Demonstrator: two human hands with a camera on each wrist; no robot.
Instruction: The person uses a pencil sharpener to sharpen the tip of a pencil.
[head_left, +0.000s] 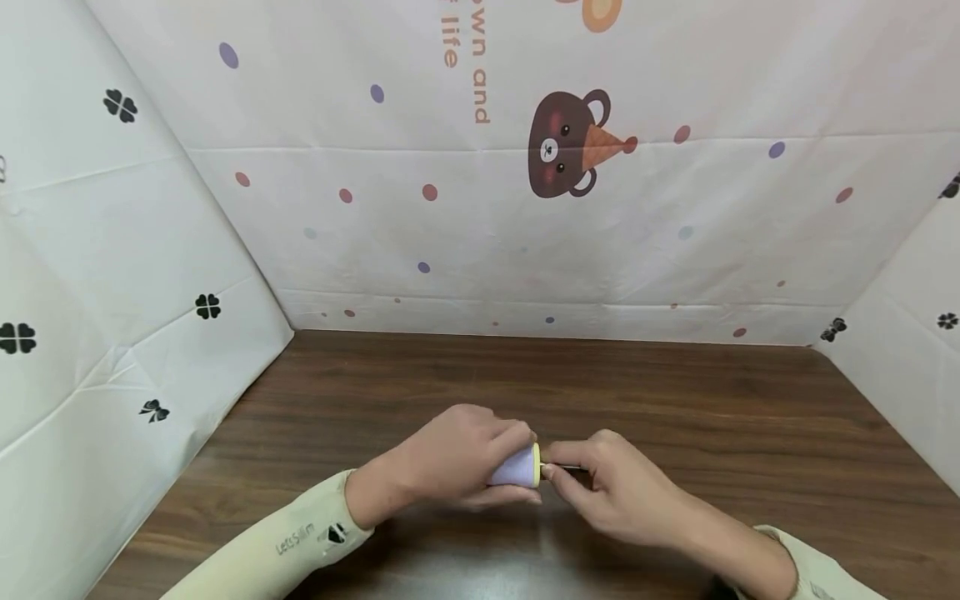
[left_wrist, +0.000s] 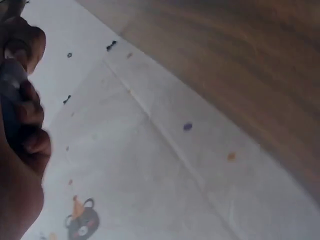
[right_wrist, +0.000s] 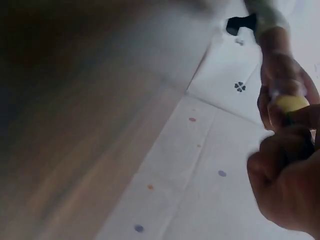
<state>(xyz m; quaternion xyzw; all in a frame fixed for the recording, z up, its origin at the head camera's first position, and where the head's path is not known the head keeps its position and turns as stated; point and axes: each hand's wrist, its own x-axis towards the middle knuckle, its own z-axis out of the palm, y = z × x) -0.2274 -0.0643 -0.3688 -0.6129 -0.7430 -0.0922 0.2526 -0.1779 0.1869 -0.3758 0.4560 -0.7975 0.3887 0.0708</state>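
In the head view, my left hand [head_left: 468,454] grips a lavender cylinder with a yellow end disc [head_left: 516,468], which looks like a spool of thread. It lies on its side, with the yellow end facing right. My right hand [head_left: 618,492] is right at that end, thumb and forefinger pinching a thin dark rod-like piece [head_left: 574,467]; I cannot tell what it is. In the right wrist view, the yellow end [right_wrist: 291,103] shows between both hands. Curled fingers of my left hand [left_wrist: 31,112] fill the left edge of the left wrist view, blurred and dark.
Both hands are above a dark brown wooden table [head_left: 420,375]. A white sheet with dots and a bear print [head_left: 450,233] rises behind the table's far edge. More white sheeting with black clover prints [head_left: 112,208] stands along the left and right sides.
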